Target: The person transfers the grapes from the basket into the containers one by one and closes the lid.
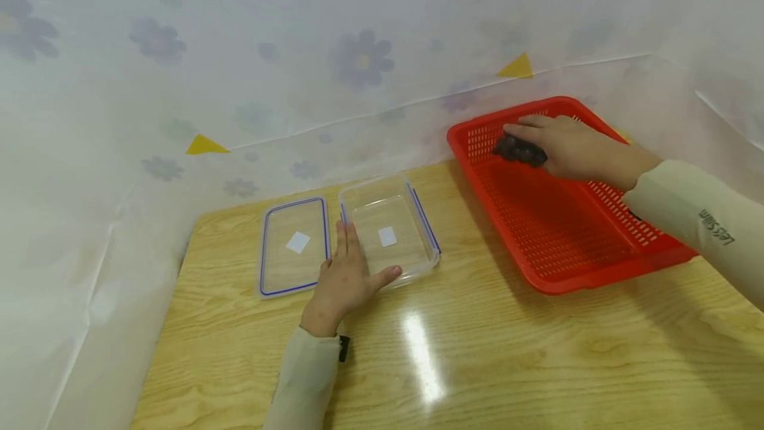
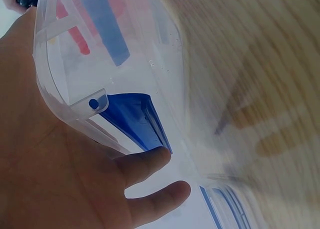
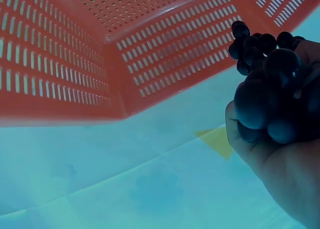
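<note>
- At the desk's point(image 1: 477, 363) far right corner: red perforated basket point(image 1: 555, 231), one long side raised so it sits tilted.
- Right hand point(image 1: 573, 148) is inside the basket near its far end, fingers curled round a bunch of dark grapes point(image 1: 519, 150). Right wrist view confirms it: grapes point(image 3: 265, 89) cupped in the palm, basket wall point(image 3: 165, 69) just beside them.
- Bunch looks lifted clear of the basket floor, but I can't tell for sure from the head view.
- Near the desk's far edge, about mid-width: clear plastic container point(image 1: 390, 234) with blue clip latches, open, white sticker on its base.
- Its clear lid point(image 1: 294, 245) with blue seal lies flat just left of it, nearly touching.
- Left hand point(image 1: 346, 277) rests fingers spread on the container's near left corner, thumb along the near rim, fingers pointing up the gap between container and lid.
- Left wrist view: palm against the container wall point(image 2: 100, 64), blue latch point(image 2: 135, 116) by the fingertips point(image 2: 150, 161); desk grain is blurred there.
</note>
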### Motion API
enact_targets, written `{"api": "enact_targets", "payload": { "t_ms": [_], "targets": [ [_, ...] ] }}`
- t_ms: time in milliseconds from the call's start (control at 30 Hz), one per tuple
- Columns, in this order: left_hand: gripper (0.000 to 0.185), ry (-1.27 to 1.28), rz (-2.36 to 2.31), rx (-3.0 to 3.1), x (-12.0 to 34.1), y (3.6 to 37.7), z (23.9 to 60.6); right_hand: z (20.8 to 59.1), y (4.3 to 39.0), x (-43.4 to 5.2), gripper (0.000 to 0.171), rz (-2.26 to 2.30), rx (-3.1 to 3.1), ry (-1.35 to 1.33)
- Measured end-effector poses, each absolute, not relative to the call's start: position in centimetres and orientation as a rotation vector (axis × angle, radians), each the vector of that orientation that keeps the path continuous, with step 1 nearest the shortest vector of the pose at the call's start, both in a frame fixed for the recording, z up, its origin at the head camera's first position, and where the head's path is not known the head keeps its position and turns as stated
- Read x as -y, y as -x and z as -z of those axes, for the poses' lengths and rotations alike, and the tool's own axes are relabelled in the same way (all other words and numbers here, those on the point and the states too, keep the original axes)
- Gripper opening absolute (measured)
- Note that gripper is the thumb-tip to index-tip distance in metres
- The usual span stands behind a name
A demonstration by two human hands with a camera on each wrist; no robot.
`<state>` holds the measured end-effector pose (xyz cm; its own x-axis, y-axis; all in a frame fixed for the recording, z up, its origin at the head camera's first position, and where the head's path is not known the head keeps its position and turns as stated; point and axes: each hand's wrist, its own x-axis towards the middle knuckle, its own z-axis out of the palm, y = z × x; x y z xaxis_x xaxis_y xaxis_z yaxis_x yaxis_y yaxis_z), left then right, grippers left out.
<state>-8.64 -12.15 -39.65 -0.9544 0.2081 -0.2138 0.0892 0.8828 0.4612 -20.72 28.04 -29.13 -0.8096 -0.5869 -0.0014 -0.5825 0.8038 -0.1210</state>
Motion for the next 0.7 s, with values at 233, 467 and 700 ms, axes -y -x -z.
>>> {"api": "enact_targets", "payload": {
  "t_ms": [233,467,700],
  "targets": [
    [0.125,-0.221,-0.667,-2.791,12.0,9.0,39.6,28.0,20.7,-27.3,0.078,0.189,-2.939,1.006],
    [0.126,-0.215,-0.702,-2.789,11.9,9.3,39.9,27.5,21.2,-26.3,0.077,0.204,-2.969,1.053],
    [0.125,-0.205,-0.700,-2.795,11.7,9.6,40.2,26.6,21.0,-24.6,0.075,0.336,-3.035,1.182]
  ]
}}
